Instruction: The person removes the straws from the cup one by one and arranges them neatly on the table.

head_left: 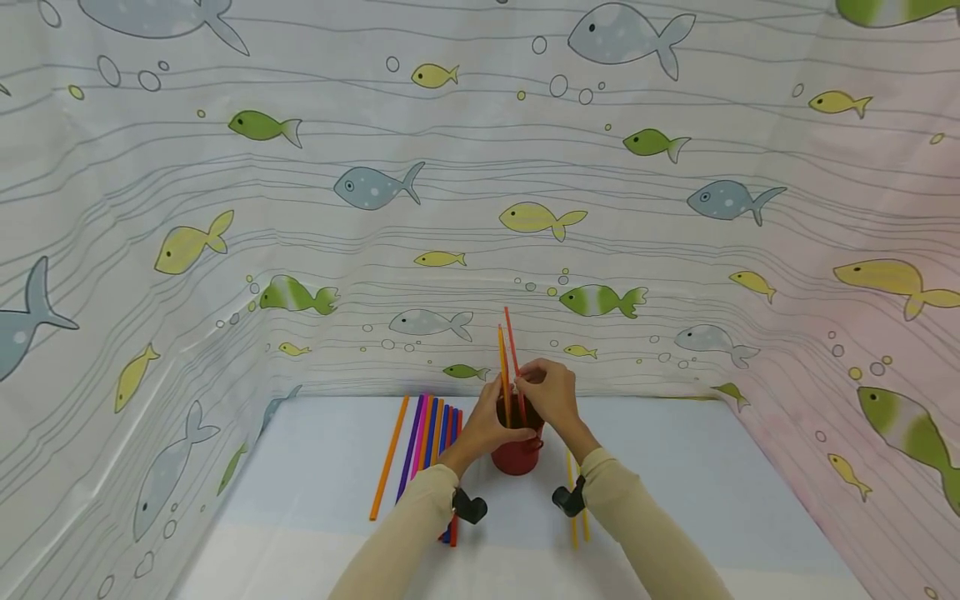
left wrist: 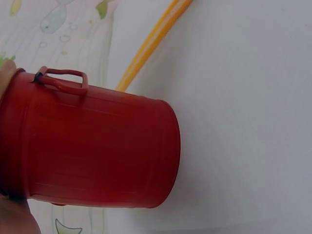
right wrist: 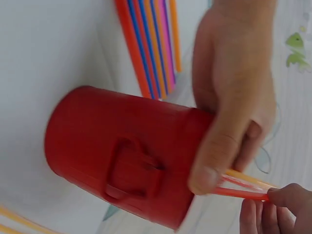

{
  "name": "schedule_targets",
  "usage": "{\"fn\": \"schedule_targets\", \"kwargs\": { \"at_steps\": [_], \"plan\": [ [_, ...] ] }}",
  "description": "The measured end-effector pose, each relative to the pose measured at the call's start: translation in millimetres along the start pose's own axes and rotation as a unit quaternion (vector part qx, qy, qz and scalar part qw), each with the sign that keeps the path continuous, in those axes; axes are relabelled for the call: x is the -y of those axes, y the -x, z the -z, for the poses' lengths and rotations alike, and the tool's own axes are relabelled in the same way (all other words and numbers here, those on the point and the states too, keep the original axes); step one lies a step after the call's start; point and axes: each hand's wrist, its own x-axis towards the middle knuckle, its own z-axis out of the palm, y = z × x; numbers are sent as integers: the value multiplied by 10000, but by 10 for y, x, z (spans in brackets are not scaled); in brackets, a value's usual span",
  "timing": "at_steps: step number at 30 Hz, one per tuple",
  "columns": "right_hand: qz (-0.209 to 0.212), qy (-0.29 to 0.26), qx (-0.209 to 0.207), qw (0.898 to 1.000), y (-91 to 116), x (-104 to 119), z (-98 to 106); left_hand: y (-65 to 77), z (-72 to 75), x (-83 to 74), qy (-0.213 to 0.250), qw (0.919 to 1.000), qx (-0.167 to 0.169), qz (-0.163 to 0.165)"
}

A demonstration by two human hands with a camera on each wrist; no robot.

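A small red bucket (head_left: 516, 460) with looped side handles stands upright on the white table. My left hand (head_left: 487, 419) grips it at the rim, thumb across the near side, as the right wrist view also shows. Above the opening, my right hand (head_left: 553, 392) pinches a red straw (right wrist: 239, 193) between thumb and fingers. That straw's lower end is inside the bucket and its upper end rises above my hand. An orange straw (head_left: 503, 358) also leans in the bucket, close to my left fingers. The bottom of the bucket's inside is hidden.
Left of the bucket, several straws (head_left: 416, 433) in orange, purple, pink, blue and red lie side by side, partly behind my left forearm. Yellow straws (head_left: 585, 518) lie near my right wrist. A fish-patterned curtain (head_left: 480, 192) surrounds the table (head_left: 675, 467) at the back and sides.
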Motion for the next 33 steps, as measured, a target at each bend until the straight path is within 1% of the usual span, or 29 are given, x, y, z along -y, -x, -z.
{"fn": "schedule_targets", "kwargs": {
  "at_steps": [4, 7, 13, 17, 20, 23, 28, 33],
  "plan": [
    [104, -159, -199, 9996, -83, 72, 151, 7, -7, -11, 14, 10000, 16, 66],
    [93, -290, -315, 9990, -138, 118, 277, 22, -14, -13, 84, 9999, 45, 126],
    [24, -484, -616, 9969, -276, 198, 563, 51, -27, -7, 131, 9998, 38, 153],
    [-178, -553, -762, 9954, -331, 177, 740, 64, -25, -13, 54, 9998, 39, 177],
    [-427, -655, -687, 9946, -325, 84, 820, 67, -18, -7, -5, 9998, 21, 182],
    [-745, -808, -520, 9926, -279, -66, 842, 59, -11, -2, -39, 9998, 2, 191],
    [-1386, -887, -312, 9859, -119, -349, 810, 27, -10, 2, -69, 9999, 2, 139],
    [-1839, -1076, -122, 9770, 61, -597, 765, 10, 0, -3, -148, 9998, 11, 123]
  ]
}}
